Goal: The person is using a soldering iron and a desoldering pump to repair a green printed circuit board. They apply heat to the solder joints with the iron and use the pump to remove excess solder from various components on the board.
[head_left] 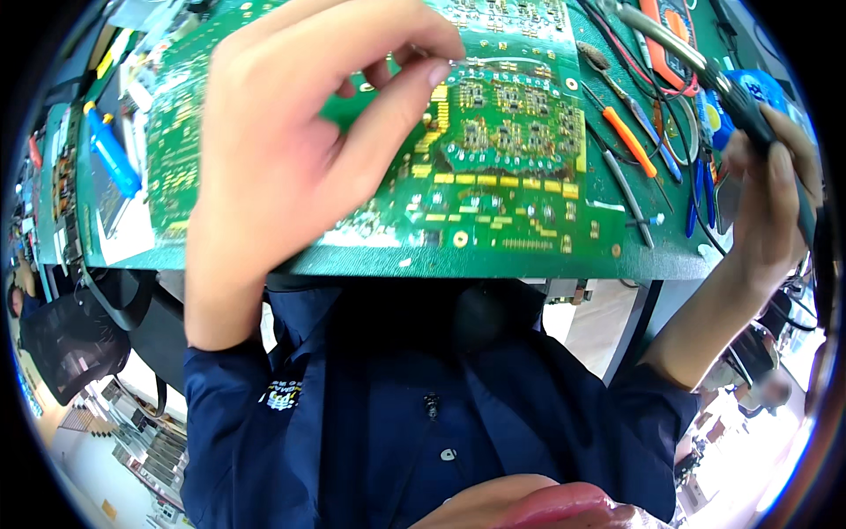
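Observation:
A large green circuit board lies on the green work mat, with rows of small parts and gold pads. Above its left and middle part is my left hand, thumb and forefinger brought together in a pinch. What sits between those fingertips, if anything, is too small to make out. At the right, my right hand is wrapped round the black handle of a soldering iron. Its metal barrel slants up and left, toward the upper edge of the view, above the tools and apart from the board's near half.
Right of the board lie an orange-handled screwdriver, a brush, blue-handled pliers and a red multimeter, with cables among them. A blue tool lies at left. The mat's front edge is close to my body.

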Tool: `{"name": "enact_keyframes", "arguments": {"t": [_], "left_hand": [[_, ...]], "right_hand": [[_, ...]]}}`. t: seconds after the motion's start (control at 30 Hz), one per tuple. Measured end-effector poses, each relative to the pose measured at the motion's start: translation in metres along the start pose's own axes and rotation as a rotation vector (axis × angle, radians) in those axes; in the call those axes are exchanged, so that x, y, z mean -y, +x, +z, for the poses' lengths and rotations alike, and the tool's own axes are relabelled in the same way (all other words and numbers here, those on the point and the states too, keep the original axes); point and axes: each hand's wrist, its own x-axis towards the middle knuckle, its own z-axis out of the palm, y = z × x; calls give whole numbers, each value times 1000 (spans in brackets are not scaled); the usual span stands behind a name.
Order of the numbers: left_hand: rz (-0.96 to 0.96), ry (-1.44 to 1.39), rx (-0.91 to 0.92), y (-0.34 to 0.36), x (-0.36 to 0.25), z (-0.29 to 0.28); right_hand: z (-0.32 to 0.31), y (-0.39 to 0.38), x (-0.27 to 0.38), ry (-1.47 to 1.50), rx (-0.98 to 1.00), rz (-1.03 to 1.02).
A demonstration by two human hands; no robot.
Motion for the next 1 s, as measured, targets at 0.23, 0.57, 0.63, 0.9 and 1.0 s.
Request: {"name": "enact_keyframes", "arguments": {"t": [0.23, 0.57, 0.63, 0.9, 1.0], "left_hand": [[-68, -142, -112, 2, -21, -25], [-31, -233, -142, 19, -17, -14], [-15, -246, -102, 17, -9, -9], [-59, -127, -144, 18, -20, 4], [-60, -228, -110, 17, -7, 5]], "right_hand": [[22, -4, 26, 188, -268, 60], [41, -25, 18, 114, -303, 65], [43, -26, 20, 86, -304, 60], [45, -29, 23, 37, -259, 0], [48, -31, 25, 17, -264, 7]]}}
